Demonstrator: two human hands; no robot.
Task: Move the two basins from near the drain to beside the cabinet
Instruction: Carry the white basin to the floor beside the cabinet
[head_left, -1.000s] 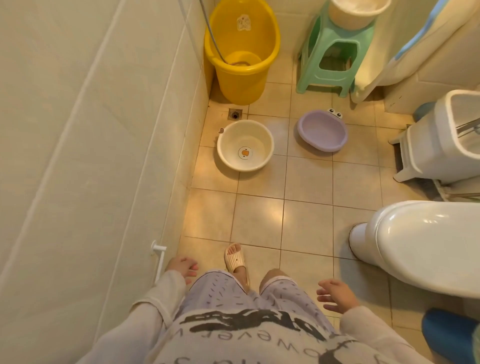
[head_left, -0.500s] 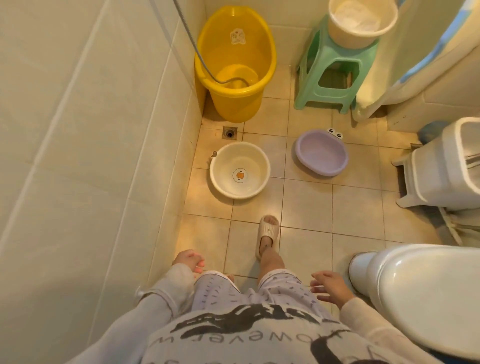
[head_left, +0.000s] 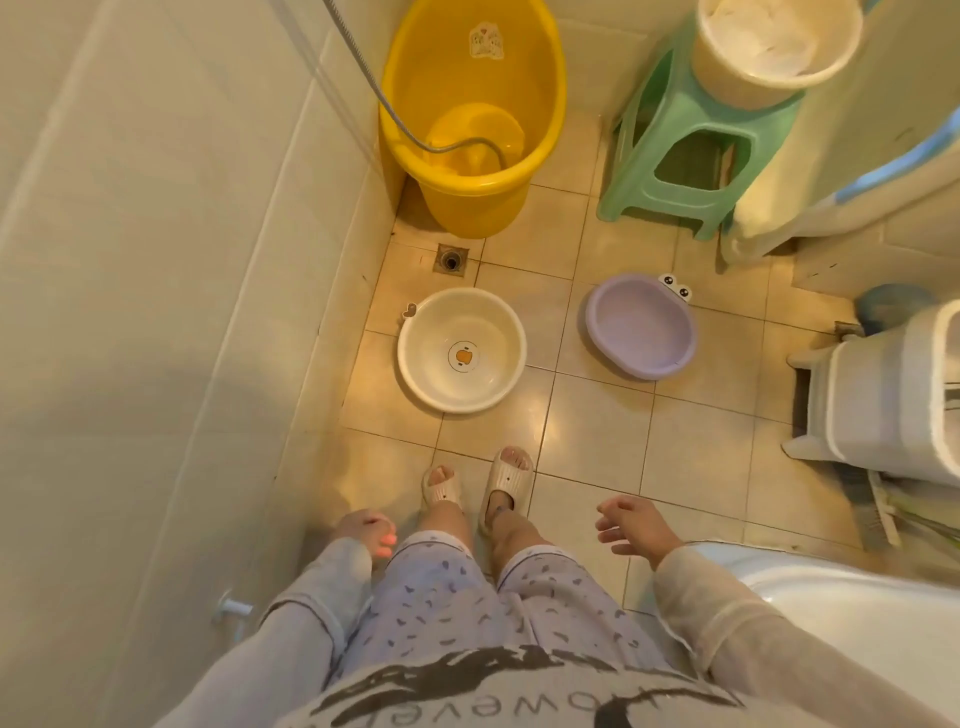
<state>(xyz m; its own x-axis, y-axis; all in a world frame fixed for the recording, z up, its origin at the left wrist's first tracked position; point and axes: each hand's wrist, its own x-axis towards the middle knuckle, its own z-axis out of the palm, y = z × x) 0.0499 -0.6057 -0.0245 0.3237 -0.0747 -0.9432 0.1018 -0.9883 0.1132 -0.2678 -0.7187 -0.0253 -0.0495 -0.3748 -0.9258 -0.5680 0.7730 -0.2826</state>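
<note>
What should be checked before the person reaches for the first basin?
1. Both basins on the floor, untouched: white basin and purple basin sit apart near the drain: ok.
2. Basins empty: both look empty: ok.
3. Left hand free: ok.
4. Right hand free, fingers spread: ok.
5. Floor between feet and basins free of obstacles: ok.
6. Spot beside the cabinet free: cannot tell.

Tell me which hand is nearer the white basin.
Left. The left hand hangs below the white basin, close to the wall. The right hand is farther away, down and to the right, near the toilet. Both are empty.
</note>
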